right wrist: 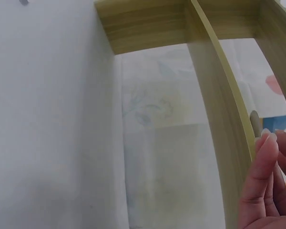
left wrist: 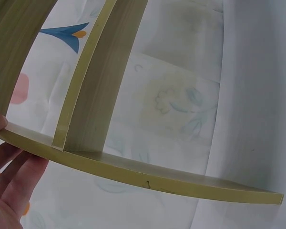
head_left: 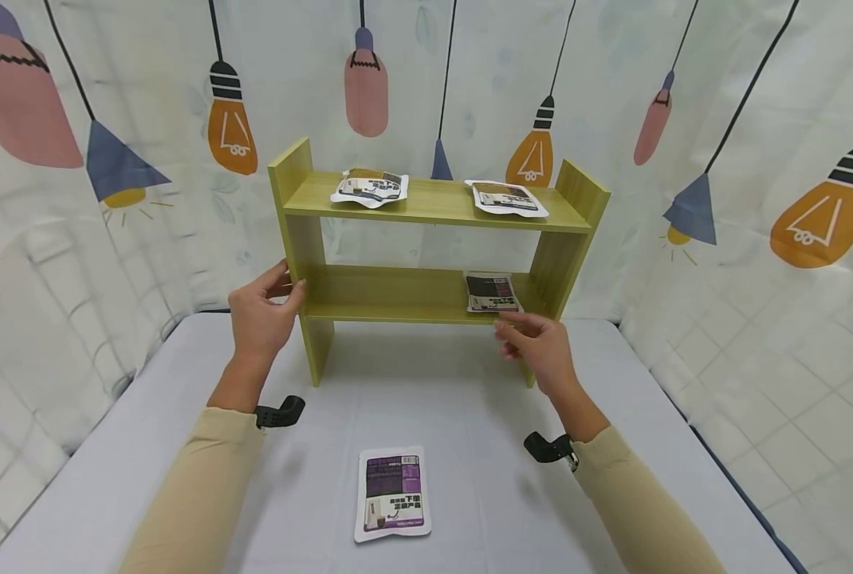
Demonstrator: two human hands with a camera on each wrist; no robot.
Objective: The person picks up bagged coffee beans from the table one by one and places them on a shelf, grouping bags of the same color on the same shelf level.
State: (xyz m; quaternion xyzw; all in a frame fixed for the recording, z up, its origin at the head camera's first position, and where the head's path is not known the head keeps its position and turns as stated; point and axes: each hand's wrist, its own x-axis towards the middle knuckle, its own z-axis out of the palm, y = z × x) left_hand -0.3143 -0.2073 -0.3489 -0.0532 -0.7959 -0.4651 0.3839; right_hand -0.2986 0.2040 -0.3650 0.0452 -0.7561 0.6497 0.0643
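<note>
Left hand (head_left: 260, 313): gripped the left upright of the shelf (head_left: 426, 209) at the level of the lower board, thumb on the front edge, fingers curled round the outer face. The left wrist view showed fingers (left wrist: 14, 176) lying under the panel edge and the thumb above it.

Right hand (head_left: 537, 341): fingers loosely extended, not closed on anything, tips at the front edge of the lower board just below a packet (head_left: 492, 292). The right wrist view showed straight fingertips (right wrist: 266, 148) against the board edge. Whether they pressed or only touched could not be told.

Shelf: yellow-green wood, two boards between two uprights, stood upright at the far side of the table (head_left: 147, 446), in front of a curtain (head_left: 756, 159) printed with lamps.

Packets: four in all, flat, white with purple-and-black labels. Two lay on the top board, one left of centre (head_left: 369, 188), one towards the right end (head_left: 507, 198). One lay on the lower board at its right end. One (head_left: 392, 493) lay on the table, near the person, well apart from the shelf, between the two forearms.

Sleeves (head_left: 197, 494): beige, with a black strap mount at each wrist.
</note>
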